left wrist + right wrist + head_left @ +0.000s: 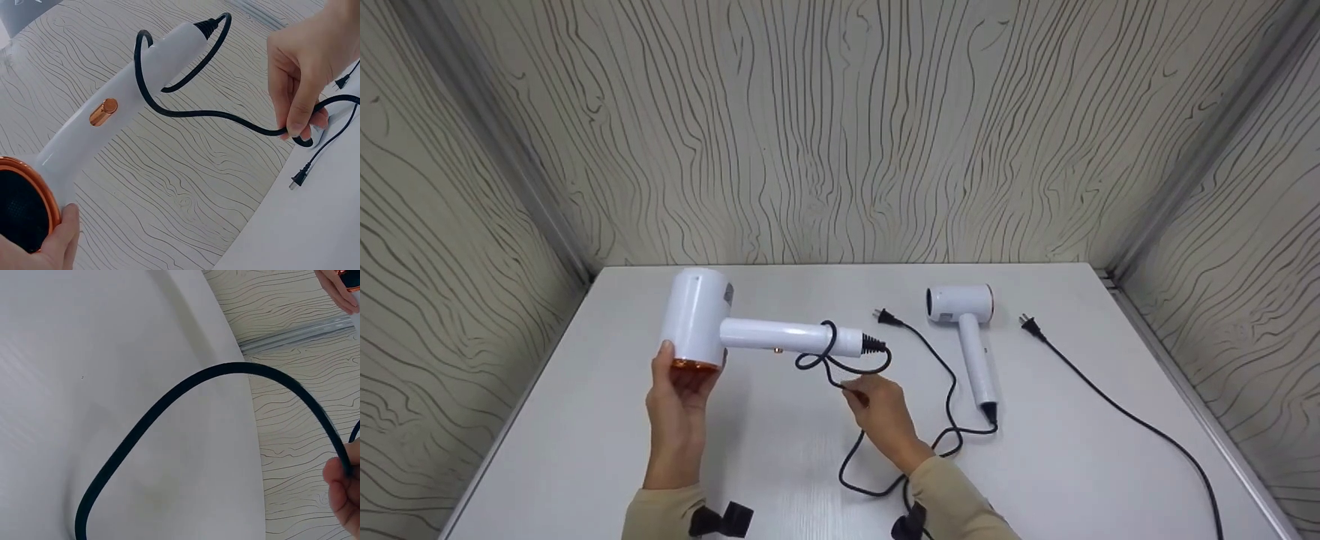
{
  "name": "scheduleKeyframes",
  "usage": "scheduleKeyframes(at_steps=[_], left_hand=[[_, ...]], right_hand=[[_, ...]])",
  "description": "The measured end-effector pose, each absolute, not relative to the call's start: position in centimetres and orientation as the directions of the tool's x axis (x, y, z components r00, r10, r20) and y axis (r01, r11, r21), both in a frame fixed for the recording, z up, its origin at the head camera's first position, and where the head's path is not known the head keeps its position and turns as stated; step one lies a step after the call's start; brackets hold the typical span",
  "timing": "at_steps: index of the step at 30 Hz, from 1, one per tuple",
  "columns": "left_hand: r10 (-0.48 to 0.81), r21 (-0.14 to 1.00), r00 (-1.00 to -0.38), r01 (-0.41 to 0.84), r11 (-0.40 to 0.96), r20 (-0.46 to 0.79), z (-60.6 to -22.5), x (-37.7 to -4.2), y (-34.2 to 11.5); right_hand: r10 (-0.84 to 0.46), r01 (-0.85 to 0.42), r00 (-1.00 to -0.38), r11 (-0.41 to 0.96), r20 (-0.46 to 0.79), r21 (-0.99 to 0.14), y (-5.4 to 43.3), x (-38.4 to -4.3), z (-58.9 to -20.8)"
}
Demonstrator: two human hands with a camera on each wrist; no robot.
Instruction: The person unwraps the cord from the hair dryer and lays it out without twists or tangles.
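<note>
My left hand grips the barrel of a white hair dryer by its copper-rimmed end, holding it up over the table with the handle lying sideways to the right. A copper-coloured switch shows on the handle. The dryer's black cord loops once around the handle near its end. Below that loop, my right hand pinches the cord between thumb and fingers. From there the cord arcs down toward the table, as the right wrist view shows in the dark curve of cord.
A second white hair dryer lies at the back right of the white table. One plug lies to its left, another plug to its right with a cord trailing forward. Wood-patterned panels enclose the table.
</note>
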State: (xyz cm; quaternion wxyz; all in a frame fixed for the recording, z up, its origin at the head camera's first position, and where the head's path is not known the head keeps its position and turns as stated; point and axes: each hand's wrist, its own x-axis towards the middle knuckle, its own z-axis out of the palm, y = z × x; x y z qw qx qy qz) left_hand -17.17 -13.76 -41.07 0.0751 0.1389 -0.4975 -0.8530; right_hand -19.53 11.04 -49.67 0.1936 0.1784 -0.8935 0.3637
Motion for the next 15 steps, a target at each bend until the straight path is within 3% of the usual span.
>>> scheduleKeyframes(at_steps=[15], left_hand=[[-0.311,0.818,-0.935,0.042,-0.573,-0.17,-39.9,-17.5,-13.2]], right_hand=[[-0.333,-0.428,-0.904,0.712,0.268,-0.556,9.6,-19.0,-51.9]])
